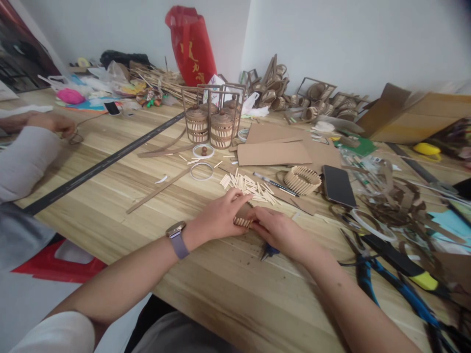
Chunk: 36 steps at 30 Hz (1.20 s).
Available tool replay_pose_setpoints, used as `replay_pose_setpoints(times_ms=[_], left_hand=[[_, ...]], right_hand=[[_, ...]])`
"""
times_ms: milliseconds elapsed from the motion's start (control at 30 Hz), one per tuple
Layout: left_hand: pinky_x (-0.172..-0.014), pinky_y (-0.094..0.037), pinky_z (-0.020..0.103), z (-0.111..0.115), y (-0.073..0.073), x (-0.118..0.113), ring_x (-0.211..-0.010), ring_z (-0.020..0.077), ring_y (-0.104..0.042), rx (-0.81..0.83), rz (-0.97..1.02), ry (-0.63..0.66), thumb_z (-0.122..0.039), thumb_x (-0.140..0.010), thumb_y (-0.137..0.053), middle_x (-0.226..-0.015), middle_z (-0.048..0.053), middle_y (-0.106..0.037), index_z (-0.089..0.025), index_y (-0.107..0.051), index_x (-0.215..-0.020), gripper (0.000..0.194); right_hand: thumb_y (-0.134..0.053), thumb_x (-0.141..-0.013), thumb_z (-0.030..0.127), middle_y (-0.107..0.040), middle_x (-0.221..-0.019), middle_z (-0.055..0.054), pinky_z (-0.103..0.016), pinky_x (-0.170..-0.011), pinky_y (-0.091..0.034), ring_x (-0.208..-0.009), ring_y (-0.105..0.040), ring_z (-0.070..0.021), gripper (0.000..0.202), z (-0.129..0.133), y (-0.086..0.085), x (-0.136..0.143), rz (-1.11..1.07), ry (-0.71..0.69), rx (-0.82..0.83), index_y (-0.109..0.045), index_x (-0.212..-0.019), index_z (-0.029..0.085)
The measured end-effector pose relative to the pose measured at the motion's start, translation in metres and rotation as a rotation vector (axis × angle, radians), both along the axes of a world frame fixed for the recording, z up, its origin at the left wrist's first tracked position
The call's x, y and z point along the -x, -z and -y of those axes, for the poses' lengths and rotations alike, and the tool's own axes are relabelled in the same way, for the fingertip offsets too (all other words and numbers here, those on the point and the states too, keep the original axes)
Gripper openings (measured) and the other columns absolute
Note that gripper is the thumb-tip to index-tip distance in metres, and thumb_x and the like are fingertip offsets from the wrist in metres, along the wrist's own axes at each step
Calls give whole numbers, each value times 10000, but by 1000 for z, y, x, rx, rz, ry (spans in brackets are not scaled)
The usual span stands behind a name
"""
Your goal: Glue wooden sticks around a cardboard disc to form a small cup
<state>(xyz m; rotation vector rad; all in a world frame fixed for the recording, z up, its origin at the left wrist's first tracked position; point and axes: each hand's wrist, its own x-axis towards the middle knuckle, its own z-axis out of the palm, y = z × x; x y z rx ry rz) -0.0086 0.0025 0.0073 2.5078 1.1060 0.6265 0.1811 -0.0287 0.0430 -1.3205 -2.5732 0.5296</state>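
Observation:
Between my hands is a small, partly built basket piece (243, 222), a brown strip with short wooden sticks along its lower edge. My left hand (224, 213), with a watch on the wrist, is closed around its left side. On the opposite side, my right hand (270, 225) pinches the edge, fingertips partly hidden. Just beyond lies a pile of short wooden sticks (246, 185). A dark blue tool with a pointed metal tip (270, 251) lies under my right hand. To the right of the pile stands a ring of upright sticks (302, 180).
Finished lidded baskets (221, 130) with tall handles stand behind white rings (201, 170). Cardboard sheets (274, 152), a phone (338, 185) and pliers (362, 260) lie rightward. A red bag (192, 46) stands at the wall. Another person's hand (51, 123) works at left.

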Motion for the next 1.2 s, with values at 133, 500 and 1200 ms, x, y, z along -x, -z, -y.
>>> replay_pose_setpoints(times_ms=[133,500,1200], left_hand=[[-833,-523,409,1,-2,0,-1078,288,-565,-6,-3,11,-330,-719,-706,-1321,110,-409,-244,-348,-1351,732],[-842,-517,404,2,1,-1,-1099,292,-557,2,-8,6,-306,-708,-720,-1344,107,-390,-276,-335,-1357,756],[-1039,-403,500,-3,-7,9,-1341,360,-340,83,31,63,-226,-716,-763,-1491,142,-177,-285,-303,-1407,832]], right_hand=[[-471,-883,111,-644,-871,-51,-255,-670,-430,-778,-605,-177,101,-1,2,0,1,-16,-36,-515,-893,200],[-477,-872,96,-648,-853,-49,-270,-659,-454,-765,-614,-184,115,-3,7,-4,-33,-47,-74,-519,-895,201],[-466,-901,445,-635,-788,-54,-312,-636,-458,-687,-583,-185,285,25,-3,-92,-30,262,2,-616,-858,207]])
